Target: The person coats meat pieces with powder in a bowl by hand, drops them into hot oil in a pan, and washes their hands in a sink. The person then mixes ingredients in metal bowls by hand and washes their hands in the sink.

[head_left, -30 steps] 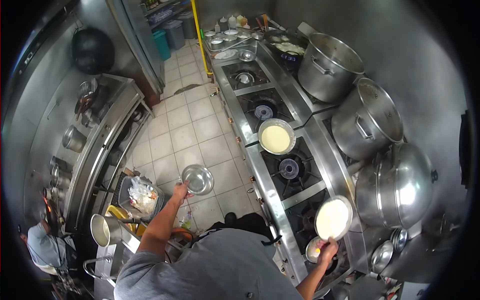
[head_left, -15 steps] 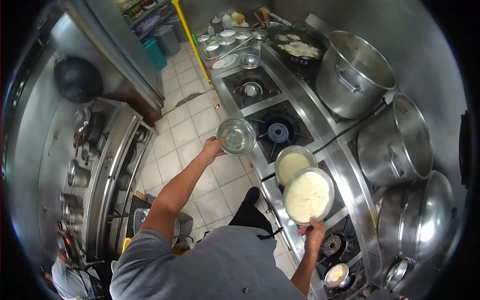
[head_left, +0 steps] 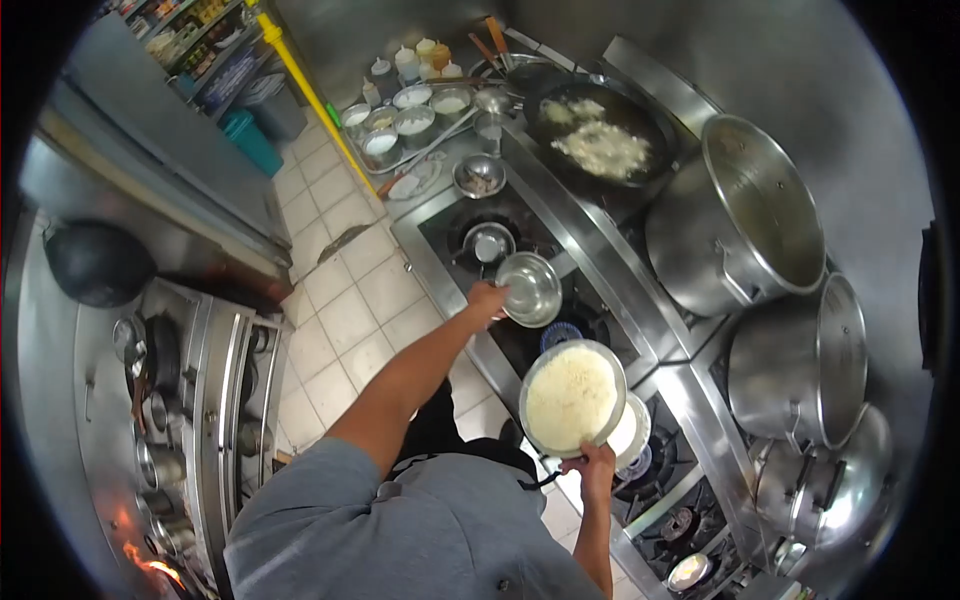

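Note:
My left hand (head_left: 488,302) is closed on the rim of a shiny metal bowl (head_left: 532,290), whose inside looks bare, above the stove's front edge. Gripped at its near rim by my right hand (head_left: 592,463) is a wider metal bowl (head_left: 621,375) of pale yellow, crumbly-looking food (head_left: 568,398). Partly hidden under that wide bowl, another bowl (head_left: 636,432) with pale contents sits on the stove. Between the two held bowls a burner (head_left: 562,336) shows a blue flame.
A wok (head_left: 655,165) holds battered pieces frying in oil at the back. Large steel pots (head_left: 690,255) line the right side. A small bowl (head_left: 480,177), seasoning containers (head_left: 415,121) and squeeze bottles (head_left: 407,62) stand at the far end. Flames (head_left: 150,563) rise at lower left.
The view has shifted. My left hand has brought its bowl from over the floor to over the stove. My right hand's bowl has moved toward the lit burner, uncovering less of the bowl beneath.

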The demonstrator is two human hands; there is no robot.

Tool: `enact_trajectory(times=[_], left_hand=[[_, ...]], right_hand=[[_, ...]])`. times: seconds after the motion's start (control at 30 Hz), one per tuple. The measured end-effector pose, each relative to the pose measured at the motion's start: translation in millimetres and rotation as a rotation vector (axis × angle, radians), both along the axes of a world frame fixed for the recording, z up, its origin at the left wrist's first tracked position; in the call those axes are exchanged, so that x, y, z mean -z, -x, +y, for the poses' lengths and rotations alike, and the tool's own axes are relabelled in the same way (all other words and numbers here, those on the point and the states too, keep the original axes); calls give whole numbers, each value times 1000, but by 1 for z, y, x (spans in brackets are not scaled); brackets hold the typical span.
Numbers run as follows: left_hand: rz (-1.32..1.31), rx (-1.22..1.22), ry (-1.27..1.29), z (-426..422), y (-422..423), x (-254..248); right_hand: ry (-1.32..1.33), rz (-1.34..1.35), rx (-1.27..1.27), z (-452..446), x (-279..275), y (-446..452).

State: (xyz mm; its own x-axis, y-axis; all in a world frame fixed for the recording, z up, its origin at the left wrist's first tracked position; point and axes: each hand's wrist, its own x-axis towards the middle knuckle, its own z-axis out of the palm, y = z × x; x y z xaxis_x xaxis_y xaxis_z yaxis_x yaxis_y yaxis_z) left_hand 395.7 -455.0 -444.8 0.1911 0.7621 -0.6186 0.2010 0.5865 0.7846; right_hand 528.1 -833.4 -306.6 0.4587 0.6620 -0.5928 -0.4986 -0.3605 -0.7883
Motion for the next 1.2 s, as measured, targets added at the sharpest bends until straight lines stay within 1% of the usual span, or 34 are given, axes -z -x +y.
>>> enact_trajectory(times=[0.03, 0.07, 0.1, 0.13, 0.17, 0.23, 0.27, 0.33, 0.37, 0.4, 0.47, 0.53, 0.57, 0.6, 0.63, 0.67, 0.73, 0.8, 0.87, 0.9, 0.93, 1.03, 1.07, 1.1, 1.13, 1.17, 1.2], left_hand=[[51, 70, -21, 17, -11, 8], [48, 97, -19, 29, -21, 7], [29, 132, 13, 34, -30, -2], [8, 172, 39, 47, -38, -6], [5, 215, 53, 64, -46, 3], [-112, 381, 134, 78, -48, 34], [-115, 416, 153, 85, -45, 38], [-132, 552, 105, 97, -40, 40], [-146, 700, 136, 110, -37, 70], [-144, 730, 140, 119, -24, 45], [-169, 589, 185, 143, 16, -3], [-143, 584, 256, 185, 66, -13], [-162, 578, 302, 207, 99, -21], [-178, 578, 351, 231, 135, -27], [-149, 639, 285, 255, 172, -12], [-114, 622, 262, 273, 210, -11], [-11, 598, 225, 304, 272, -13], [153, 522, 250, 321, 316, -12], [207, 603, 253, 334, 349, -5], [247, 661, 258, 341, 353, -8], [256, 691, 244, 347, 351, -11], [251, 826, 181, 346, 323, -38], [249, 885, 178, 348, 314, -37], [239, 916, 154, 352, 303, -33], [229, 956, 134, 354, 289, -30], [237, 1006, 146, 354, 275, -29], [242, 1076, 153, 349, 260, -30]], right_hand=[[36, -3, 47, 16, -8, 12], [76, -2, 104, 29, -14, 27], [83, 1, 128, 34, 0, 38], [103, -1, 175, 49, -2, 52], [85, -9, 249, 66, -2, 69], [114, 9, 345, 92, -1, 102], [132, 30, 371, 111, 7, 114], [120, 73, 429, 143, 28, 139], [118, 81, 465, 171, 25, 150], [118, 94, 499, 199, 21, 159], [36, 45, 447, 243, 35, 172], [-15, 59, 378, 290, 58, 176], [0, -166, 248, 309, 106, 176], [23, -156, 260, 330, 120, 176], [47, -145, 271, 352, 132, 176], [56, 97, 419, 384, 118, 174], [25, 105, 414, 417, 152, 170], [62, 85, 500, 445, 155, 166], [67, 117, 432, 456, 175, 160], [48, 147, 525, 463, 180, 161], [36, 151, 556, 469, 184, 163], [8, 185, 610, 478, 201, 165], [45, 210, 639, 479, 204, 167], [-47, 141, 718, 472, 186, 180], [-34, 163, 696, 468, 198, 181], [-59, 133, 800, 462, 184, 194], [-108, 137, 803, 452, 185, 203]])
